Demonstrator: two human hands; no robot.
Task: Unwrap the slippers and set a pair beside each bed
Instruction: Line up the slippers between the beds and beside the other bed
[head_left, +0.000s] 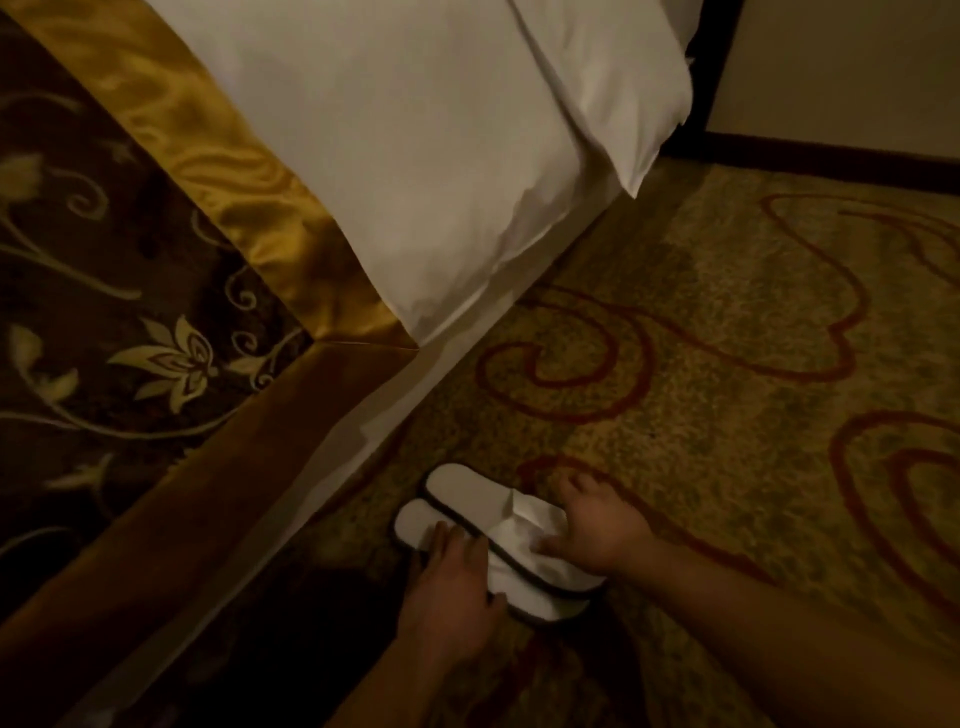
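Note:
Two white slippers lie side by side on the carpet close to the bed's edge, heels toward the bed. The far slipper (470, 491) and the near slipper (415, 525) touch along their dark-trimmed sides. My left hand (452, 582) rests with straight fingers on the near slipper. My right hand (597, 525) lies spread over the toe part of the far slipper, thumb on the white fabric. No wrapper shows.
The bed (415, 156) with its white duvet fills the upper left, with a gold and brown floral runner (156, 338) across its end. Patterned gold and red carpet (727, 338) spreads to the right. A dark skirting board and wall (831, 78) stand at the back right.

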